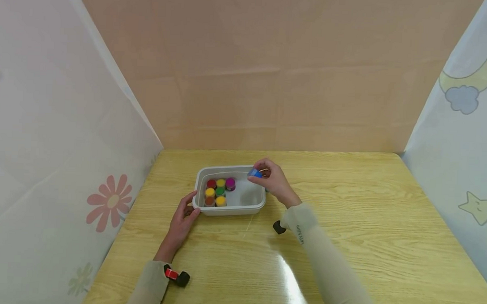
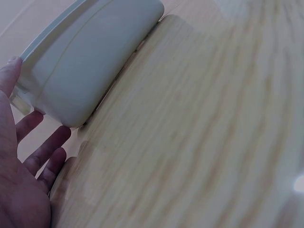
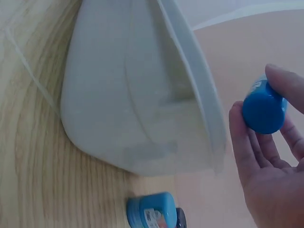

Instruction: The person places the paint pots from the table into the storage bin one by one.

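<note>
A white plastic tub stands on the table with several small paint jars grouped at its left side, among them a purple jar, a green jar and a red jar. My left hand holds the tub's near left corner, thumb at the rim and fingers along the side. Over the tub's right end, my right hand pinches a blue paint jar between thumb and fingers. Part of that jar is hidden by the fingers.
Beyond the tub's right end, the right wrist view shows another blue paint jar on the table, with a dark jar partly hidden behind it. The wooden table meets a back wall and printed side panels.
</note>
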The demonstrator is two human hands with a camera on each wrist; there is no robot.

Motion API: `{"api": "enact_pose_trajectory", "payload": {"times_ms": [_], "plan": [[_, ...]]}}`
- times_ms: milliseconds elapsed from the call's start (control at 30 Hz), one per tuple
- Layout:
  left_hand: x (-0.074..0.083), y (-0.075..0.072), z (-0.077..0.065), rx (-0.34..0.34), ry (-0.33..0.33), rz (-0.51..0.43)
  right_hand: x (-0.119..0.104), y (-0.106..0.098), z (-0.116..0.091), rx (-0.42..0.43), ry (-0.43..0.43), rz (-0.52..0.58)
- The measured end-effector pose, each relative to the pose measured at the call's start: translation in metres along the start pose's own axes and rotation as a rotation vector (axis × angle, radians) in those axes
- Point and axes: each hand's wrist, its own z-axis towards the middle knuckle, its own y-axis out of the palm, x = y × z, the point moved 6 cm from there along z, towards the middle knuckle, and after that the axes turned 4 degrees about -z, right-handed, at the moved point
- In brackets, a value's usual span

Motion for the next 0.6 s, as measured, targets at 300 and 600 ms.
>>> {"api": "enact_pose_trajectory", "payload": {"times_ms": [300, 600], "plan": [[0.001, 0.000, -0.001, -0.003, 0.007, 0.010, -0.002, 0.017, 0.004, -0.021, -0.044, -0.058], [0.001, 0.000, -0.001, -0.003, 0.005, -0.004, -0.006, 0.029, 0.007, -0.071, -0.060, -0.117]]}}
